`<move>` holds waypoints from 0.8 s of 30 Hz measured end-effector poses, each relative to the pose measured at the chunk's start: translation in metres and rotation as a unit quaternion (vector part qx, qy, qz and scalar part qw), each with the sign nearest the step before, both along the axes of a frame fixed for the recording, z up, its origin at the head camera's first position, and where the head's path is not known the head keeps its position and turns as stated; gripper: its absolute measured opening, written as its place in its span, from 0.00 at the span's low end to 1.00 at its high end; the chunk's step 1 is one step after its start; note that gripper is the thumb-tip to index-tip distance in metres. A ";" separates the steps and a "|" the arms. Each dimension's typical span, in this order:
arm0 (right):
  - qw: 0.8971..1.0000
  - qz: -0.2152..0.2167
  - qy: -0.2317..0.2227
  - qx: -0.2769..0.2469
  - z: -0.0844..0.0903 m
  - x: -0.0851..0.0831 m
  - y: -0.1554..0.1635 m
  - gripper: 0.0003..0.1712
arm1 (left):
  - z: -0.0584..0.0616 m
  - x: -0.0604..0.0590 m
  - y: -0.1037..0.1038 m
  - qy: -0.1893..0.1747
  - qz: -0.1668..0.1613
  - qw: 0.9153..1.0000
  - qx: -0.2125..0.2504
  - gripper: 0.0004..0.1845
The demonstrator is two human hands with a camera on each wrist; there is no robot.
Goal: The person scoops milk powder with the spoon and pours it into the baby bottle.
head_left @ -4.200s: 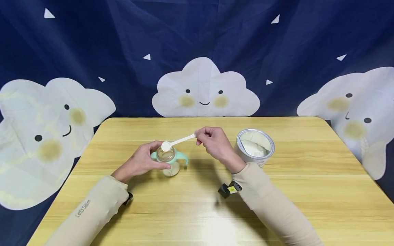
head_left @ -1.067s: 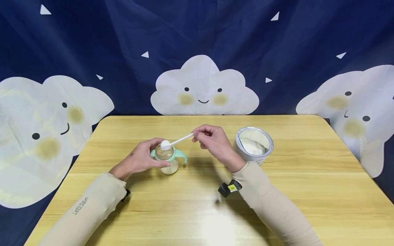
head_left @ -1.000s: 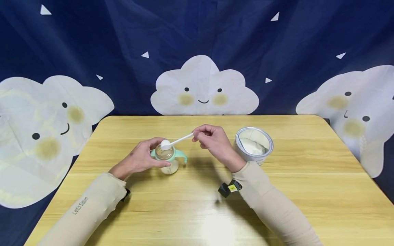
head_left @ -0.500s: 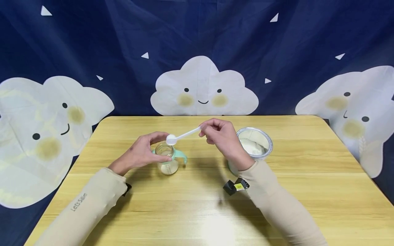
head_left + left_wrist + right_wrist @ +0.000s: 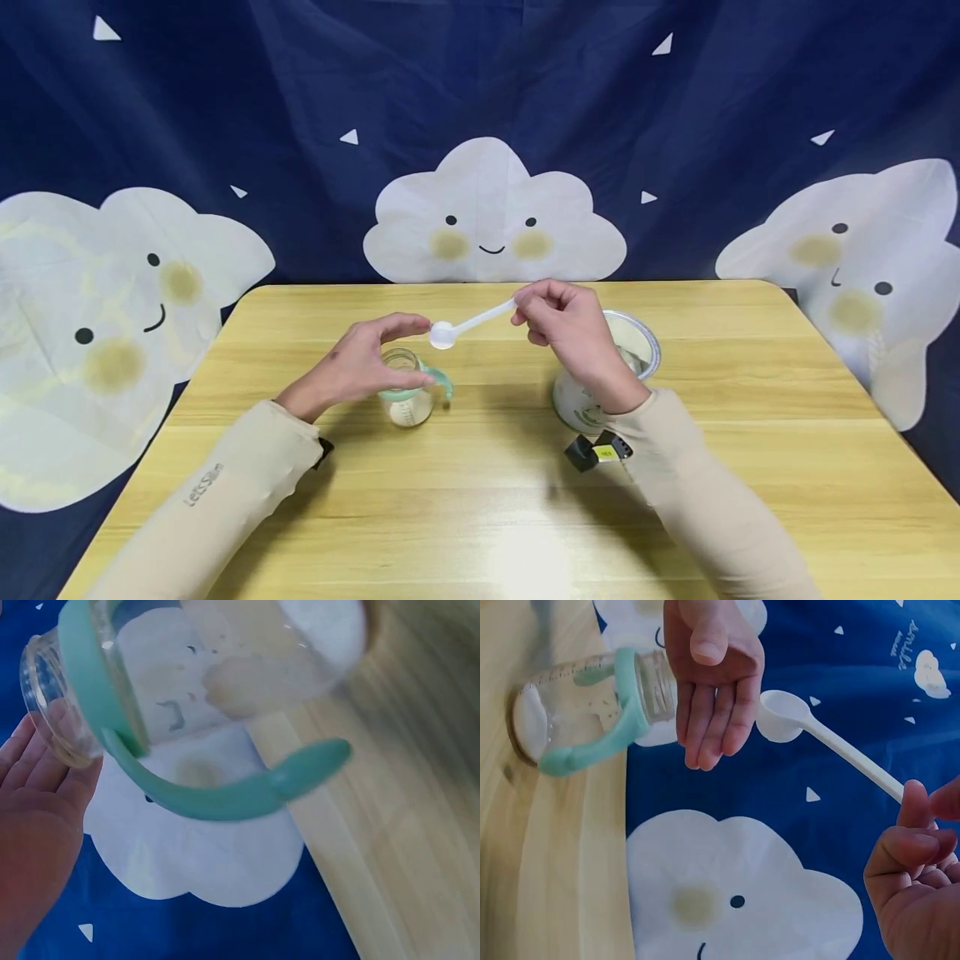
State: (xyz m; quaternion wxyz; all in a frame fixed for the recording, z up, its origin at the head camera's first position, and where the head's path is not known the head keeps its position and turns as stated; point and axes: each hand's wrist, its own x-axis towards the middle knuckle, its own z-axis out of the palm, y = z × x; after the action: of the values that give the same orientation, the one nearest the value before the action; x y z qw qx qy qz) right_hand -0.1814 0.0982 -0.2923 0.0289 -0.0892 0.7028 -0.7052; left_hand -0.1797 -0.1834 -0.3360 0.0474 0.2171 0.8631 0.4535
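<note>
Currently right hand (image 5: 566, 329) pinches scoop (image 5: 823, 734) at handle end, long axis running left toward bottle (image 5: 408, 408); left hand (image 5: 363, 358), nearer bottle, has grip apart.

Glare on table (image 5: 532, 557), soft shadows

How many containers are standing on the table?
2: the bottle by the left hand, and the tin, partly hidden behind the right hand in the head view. Others may be hidden.

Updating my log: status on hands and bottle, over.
Right hand pinches scoop. Left hand straight-fingered near bottle. Bottle upright, uncapped. Left fingers close beside scoop.
</note>
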 end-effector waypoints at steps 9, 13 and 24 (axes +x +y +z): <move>1.000 -0.017 0.019 -0.014 0.006 0.001 0.021 0.06 | 0.009 0.000 0.017 0.025 -0.025 0.999 0.020 0.38; 0.999 -0.030 0.028 -0.012 0.010 0.002 0.031 0.07 | 0.010 0.000 0.024 0.025 -0.028 0.999 0.024 0.38; 0.998 -0.047 0.039 -0.010 0.020 0.005 0.053 0.09 | 0.012 -0.002 0.041 0.015 -0.042 0.998 0.044 0.38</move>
State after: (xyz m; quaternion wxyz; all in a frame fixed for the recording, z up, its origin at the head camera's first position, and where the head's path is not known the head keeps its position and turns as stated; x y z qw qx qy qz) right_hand -0.1761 0.1507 -0.2726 -0.0324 -0.0839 0.6995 -0.7089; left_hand -0.1821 -0.1424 -0.3242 0.0439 0.2621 0.8329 0.4855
